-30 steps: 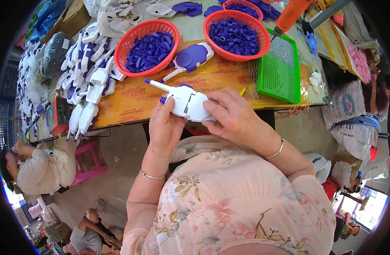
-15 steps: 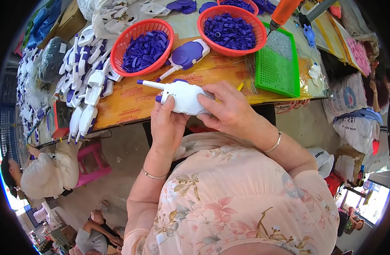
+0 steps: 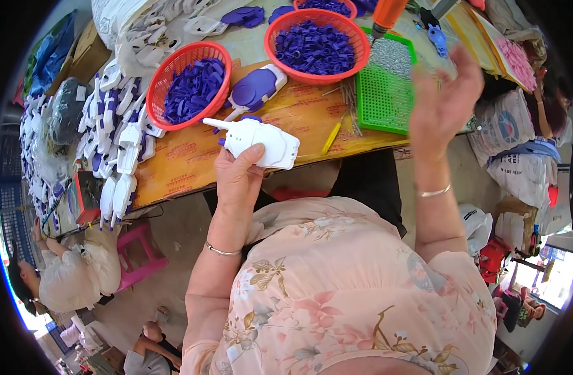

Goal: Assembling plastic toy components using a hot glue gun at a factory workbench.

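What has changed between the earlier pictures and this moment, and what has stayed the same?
The right hand has let go of the white toy body and risen, open, toward the green tray side of the table. The left hand alone holds the toy body now. The two red baskets of purple parts and the purple-and-white piece on the table lie as before.

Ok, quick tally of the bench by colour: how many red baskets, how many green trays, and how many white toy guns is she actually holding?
Red baskets of purple parts: 2, one on the left and one toward the middle
Green perforated tray: 1
White toy gun held in the left hand: 1
Total: 4
The right hand is raised, open and holds nothing.
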`<action>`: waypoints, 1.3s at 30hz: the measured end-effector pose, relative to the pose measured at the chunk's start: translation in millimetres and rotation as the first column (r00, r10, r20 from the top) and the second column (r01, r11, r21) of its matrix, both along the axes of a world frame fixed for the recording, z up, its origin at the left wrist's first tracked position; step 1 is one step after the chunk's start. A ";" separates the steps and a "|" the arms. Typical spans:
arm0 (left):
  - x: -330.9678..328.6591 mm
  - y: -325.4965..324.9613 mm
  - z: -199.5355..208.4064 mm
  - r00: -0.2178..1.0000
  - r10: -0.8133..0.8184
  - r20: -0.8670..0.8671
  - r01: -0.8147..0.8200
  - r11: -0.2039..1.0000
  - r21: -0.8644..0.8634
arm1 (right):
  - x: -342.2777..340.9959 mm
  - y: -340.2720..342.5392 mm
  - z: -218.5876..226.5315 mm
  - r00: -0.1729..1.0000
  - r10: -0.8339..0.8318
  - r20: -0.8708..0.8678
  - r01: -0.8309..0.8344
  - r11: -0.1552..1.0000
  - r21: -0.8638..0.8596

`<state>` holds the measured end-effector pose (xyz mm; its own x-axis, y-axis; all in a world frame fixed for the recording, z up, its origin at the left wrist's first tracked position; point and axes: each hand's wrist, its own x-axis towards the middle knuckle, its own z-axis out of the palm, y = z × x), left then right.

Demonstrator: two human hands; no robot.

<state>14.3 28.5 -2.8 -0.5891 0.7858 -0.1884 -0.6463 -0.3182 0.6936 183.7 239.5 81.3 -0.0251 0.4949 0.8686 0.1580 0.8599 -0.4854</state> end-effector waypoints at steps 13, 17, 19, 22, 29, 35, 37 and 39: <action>4.3 37.9 -6.0 0.938 -0.088 -0.335 -0.023 0.949 -0.316 | -15.3 121.8 8.0 0.610 0.741 -0.281 -0.749 0.423 -0.510; 4.8 34.1 -0.8 0.904 -0.110 -0.414 -0.063 0.921 -0.384 | -44.4 79.0 27.9 0.301 0.914 -0.270 -0.931 0.221 -0.291; 6.5 35.0 -4.4 0.810 -0.157 -0.565 -0.088 0.920 -0.382 | -42.0 69.1 35.5 0.630 0.748 -0.207 -0.702 0.435 -0.565; 12.1 42.1 2.6 0.844 -0.128 -0.521 -0.091 0.923 -0.375 | -45.0 76.3 28.1 0.609 0.788 -0.088 -0.689 0.471 -0.550; -3.7 41.1 -10.8 0.740 -0.083 -0.667 -0.124 0.958 -0.257 | -28.0 25.8 50.5 0.501 0.831 -0.243 -0.734 0.259 -0.628; 0.1 39.8 11.8 0.755 -0.291 -0.588 -0.076 0.851 -0.519 | -18.8 12.8 27.8 0.212 0.900 -0.380 -0.791 -0.071 -0.608; 2.3 37.3 6.5 0.749 -0.232 -0.621 -0.121 0.873 -0.473 | -22.7 -5.5 27.8 0.250 0.897 -0.364 -0.842 0.015 -0.539; -0.2 35.2 1.3 0.743 -0.258 -0.617 -0.122 0.855 -0.504 | -28.6 -10.5 27.7 0.241 0.916 -0.320 -0.827 0.021 -0.562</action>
